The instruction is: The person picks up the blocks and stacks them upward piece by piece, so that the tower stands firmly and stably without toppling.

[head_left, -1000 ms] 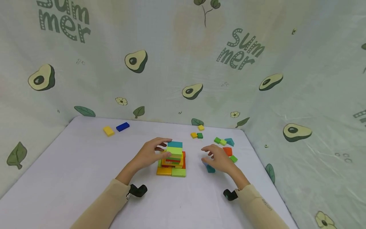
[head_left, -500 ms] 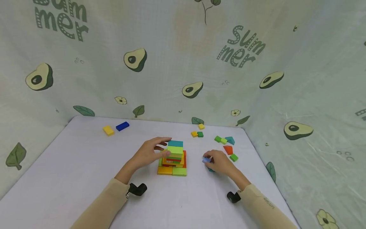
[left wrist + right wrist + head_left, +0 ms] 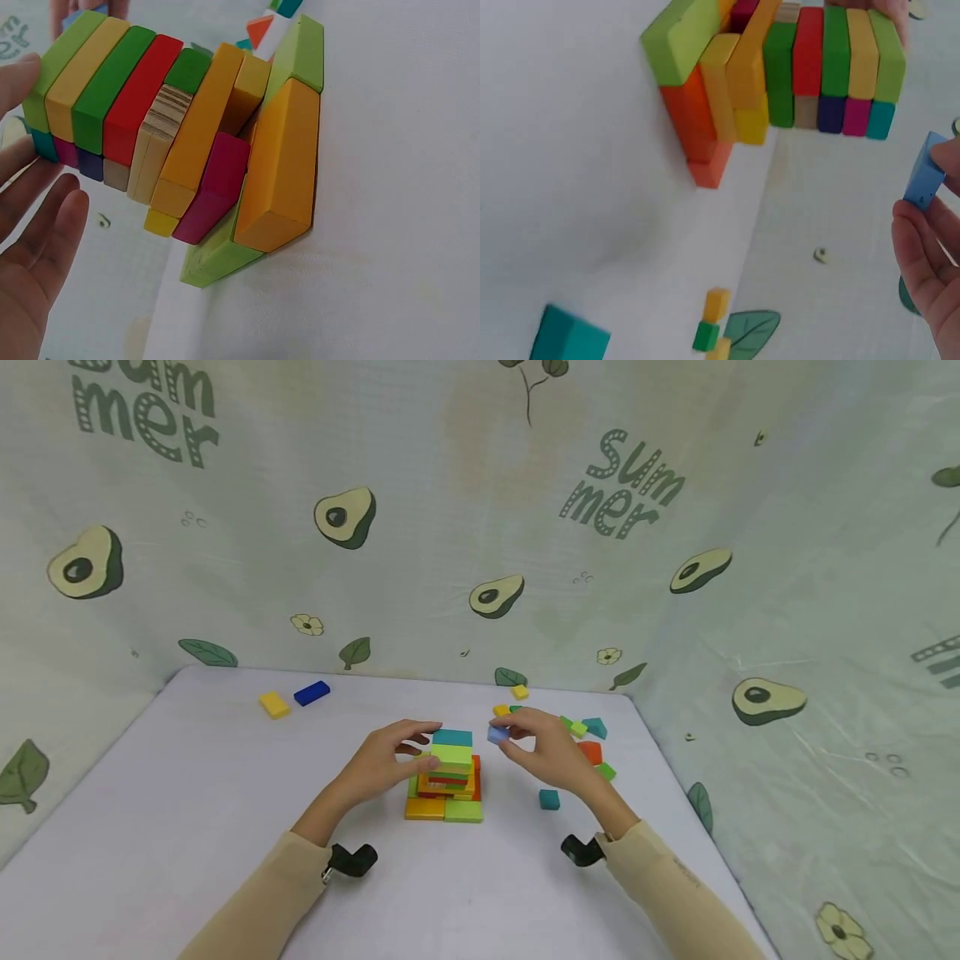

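Observation:
A tower of colored toy blocks stands on the table on a wider base of lime, orange and red blocks. My left hand is at the tower's left side near its top. In the left wrist view, its thumb touches the lime block, and a finger lies against the teal block; the other fingers are loose. My right hand pinches a small light-blue block between thumb and fingers. That block is held in the air, just right of the tower's top and apart from it.
A teal block lies right of the tower. Behind my right hand are a red-orange block, a teal wedge and several small green and yellow blocks. Yellow and dark-blue blocks lie far left. A printed cloth hangs behind.
My right hand has taken hold of the light-blue block, lifted it off the table and carried it left toward the tower's top. The left hand has stayed beside the tower.

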`<state>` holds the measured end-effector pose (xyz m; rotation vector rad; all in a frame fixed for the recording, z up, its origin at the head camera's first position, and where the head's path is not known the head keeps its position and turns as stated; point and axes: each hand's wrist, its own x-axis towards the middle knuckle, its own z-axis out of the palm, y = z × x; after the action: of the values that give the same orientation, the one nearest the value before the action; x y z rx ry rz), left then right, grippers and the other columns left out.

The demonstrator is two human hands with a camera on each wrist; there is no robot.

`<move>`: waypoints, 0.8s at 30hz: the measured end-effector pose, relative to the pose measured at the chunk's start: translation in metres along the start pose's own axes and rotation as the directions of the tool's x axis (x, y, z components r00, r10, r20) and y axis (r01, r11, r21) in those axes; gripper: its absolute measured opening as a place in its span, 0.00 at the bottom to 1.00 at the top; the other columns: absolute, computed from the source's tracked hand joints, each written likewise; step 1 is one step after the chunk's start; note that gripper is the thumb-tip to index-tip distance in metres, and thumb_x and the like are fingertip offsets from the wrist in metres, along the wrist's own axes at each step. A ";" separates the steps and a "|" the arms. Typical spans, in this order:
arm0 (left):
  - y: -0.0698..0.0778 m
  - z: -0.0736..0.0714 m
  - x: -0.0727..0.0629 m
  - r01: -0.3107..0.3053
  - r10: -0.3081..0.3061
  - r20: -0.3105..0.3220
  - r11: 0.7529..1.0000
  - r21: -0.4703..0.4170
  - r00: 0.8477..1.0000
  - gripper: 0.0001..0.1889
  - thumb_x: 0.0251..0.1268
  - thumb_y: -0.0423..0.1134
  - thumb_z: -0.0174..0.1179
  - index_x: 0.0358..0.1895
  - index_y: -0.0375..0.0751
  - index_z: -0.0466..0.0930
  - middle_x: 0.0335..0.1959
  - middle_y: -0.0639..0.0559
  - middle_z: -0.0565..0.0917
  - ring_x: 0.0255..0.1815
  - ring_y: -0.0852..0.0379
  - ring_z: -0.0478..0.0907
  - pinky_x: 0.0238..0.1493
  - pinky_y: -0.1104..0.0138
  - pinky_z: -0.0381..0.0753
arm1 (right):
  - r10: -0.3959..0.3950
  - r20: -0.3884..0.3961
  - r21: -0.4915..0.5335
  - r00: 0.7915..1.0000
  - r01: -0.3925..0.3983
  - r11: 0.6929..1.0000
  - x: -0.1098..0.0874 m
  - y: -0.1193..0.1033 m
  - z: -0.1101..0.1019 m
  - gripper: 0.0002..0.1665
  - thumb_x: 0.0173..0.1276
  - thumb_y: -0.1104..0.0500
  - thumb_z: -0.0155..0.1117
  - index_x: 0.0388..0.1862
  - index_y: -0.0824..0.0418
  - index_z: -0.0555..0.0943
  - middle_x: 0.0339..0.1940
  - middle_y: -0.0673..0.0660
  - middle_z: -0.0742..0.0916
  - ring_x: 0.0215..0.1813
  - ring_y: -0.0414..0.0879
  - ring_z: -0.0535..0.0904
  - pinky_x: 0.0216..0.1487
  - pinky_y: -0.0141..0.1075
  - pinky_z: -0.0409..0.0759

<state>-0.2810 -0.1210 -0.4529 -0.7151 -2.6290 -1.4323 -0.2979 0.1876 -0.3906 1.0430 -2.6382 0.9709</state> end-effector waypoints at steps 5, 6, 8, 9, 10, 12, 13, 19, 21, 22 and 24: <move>-0.002 0.000 -0.001 -0.009 0.009 -0.001 1.000 -0.020 1.000 0.32 0.70 0.54 0.72 0.74 0.49 0.77 0.69 0.50 0.81 0.63 0.47 0.83 0.64 0.53 0.85 | -0.029 0.032 0.011 0.999 0.029 1.000 0.022 -0.018 0.015 0.20 0.74 0.61 0.72 0.63 0.59 0.86 0.57 0.51 0.89 0.53 0.44 0.86 0.59 0.39 0.87; -0.002 0.000 -0.001 -0.010 0.010 -0.001 1.000 -0.025 1.000 0.32 0.70 0.54 0.72 0.74 0.49 0.77 0.69 0.50 0.81 0.63 0.47 0.83 0.64 0.53 0.84 | -0.029 0.040 0.011 0.999 0.029 1.000 0.026 -0.020 0.018 0.20 0.74 0.61 0.73 0.63 0.59 0.86 0.58 0.52 0.89 0.54 0.44 0.86 0.59 0.38 0.87; -0.002 0.001 0.000 -0.010 0.010 0.000 0.999 -0.033 1.000 0.32 0.70 0.54 0.72 0.74 0.48 0.77 0.70 0.50 0.81 0.64 0.48 0.83 0.65 0.53 0.84 | -0.023 0.053 0.011 0.998 0.022 1.000 0.031 -0.022 0.023 0.20 0.73 0.61 0.73 0.62 0.59 0.86 0.58 0.52 0.89 0.54 0.45 0.86 0.59 0.38 0.87; -0.002 0.001 0.000 -0.007 0.007 0.001 0.999 -0.038 1.000 0.32 0.70 0.54 0.72 0.74 0.48 0.77 0.70 0.50 0.81 0.64 0.48 0.83 0.65 0.53 0.84 | -0.021 0.058 0.010 0.998 0.020 1.000 0.032 -0.022 0.025 0.20 0.73 0.61 0.74 0.62 0.59 0.86 0.58 0.52 0.89 0.54 0.45 0.86 0.59 0.37 0.86; -0.002 0.001 0.000 -0.004 0.004 0.002 0.999 -0.043 1.000 0.33 0.70 0.54 0.72 0.74 0.48 0.77 0.70 0.50 0.81 0.64 0.48 0.82 0.66 0.53 0.84 | -0.016 0.063 0.013 0.998 0.016 1.000 0.033 -0.022 0.026 0.20 0.73 0.60 0.74 0.62 0.58 0.86 0.58 0.52 0.89 0.54 0.45 0.86 0.59 0.37 0.86; -0.001 0.001 0.000 -0.002 0.002 0.005 0.999 -0.050 1.000 0.33 0.70 0.54 0.72 0.74 0.48 0.77 0.70 0.50 0.81 0.64 0.49 0.82 0.66 0.53 0.83 | -0.014 0.059 0.024 0.998 0.013 1.000 0.033 -0.021 0.028 0.19 0.73 0.59 0.74 0.62 0.58 0.86 0.58 0.52 0.89 0.55 0.48 0.86 0.59 0.38 0.87; -0.001 0.001 0.001 -0.003 0.003 0.006 0.999 -0.053 1.000 0.33 0.70 0.54 0.72 0.74 0.47 0.77 0.70 0.50 0.81 0.64 0.49 0.82 0.66 0.52 0.83 | -0.012 0.052 0.025 0.999 0.011 1.000 0.032 -0.020 0.028 0.19 0.73 0.59 0.74 0.61 0.58 0.86 0.58 0.52 0.89 0.55 0.49 0.86 0.59 0.38 0.87; -0.001 0.001 0.001 -0.013 0.014 0.007 0.999 -0.049 1.000 0.34 0.71 0.53 0.71 0.75 0.44 0.76 0.69 0.50 0.82 0.63 0.48 0.83 0.66 0.52 0.83 | -0.010 0.030 0.038 1.000 0.008 0.999 0.025 -0.012 0.029 0.16 0.74 0.58 0.73 0.59 0.56 0.87 0.56 0.50 0.90 0.56 0.49 0.87 0.60 0.41 0.87; -0.002 0.001 0.001 -0.015 0.015 0.005 0.999 -0.050 1.000 0.33 0.71 0.53 0.72 0.74 0.44 0.76 0.69 0.50 0.82 0.64 0.48 0.83 0.66 0.52 0.83 | -0.016 0.033 0.045 0.999 0.015 0.999 0.024 -0.011 0.031 0.16 0.75 0.58 0.73 0.59 0.55 0.87 0.56 0.49 0.90 0.56 0.48 0.87 0.60 0.40 0.87; -0.002 0.001 0.001 -0.016 0.016 0.003 0.999 -0.051 1.000 0.33 0.71 0.52 0.72 0.74 0.45 0.76 0.69 0.49 0.82 0.64 0.48 0.83 0.66 0.52 0.83 | -0.020 0.035 0.047 0.999 0.018 0.999 0.024 -0.010 0.033 0.16 0.75 0.58 0.73 0.59 0.55 0.87 0.56 0.49 0.90 0.56 0.47 0.87 0.60 0.40 0.87; -0.003 0.001 0.000 -0.014 0.014 0.000 0.999 -0.053 1.000 0.33 0.71 0.52 0.72 0.75 0.47 0.75 0.70 0.50 0.81 0.64 0.48 0.82 0.67 0.52 0.83 | -0.025 0.037 0.053 0.999 0.023 0.998 0.025 -0.010 0.035 0.16 0.75 0.59 0.72 0.60 0.56 0.87 0.57 0.49 0.90 0.56 0.47 0.87 0.60 0.39 0.87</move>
<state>-0.2822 -0.1214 -0.4554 -0.7369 -2.5904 -1.5034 -0.3066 0.1461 -0.4035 1.1123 -2.6371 1.0310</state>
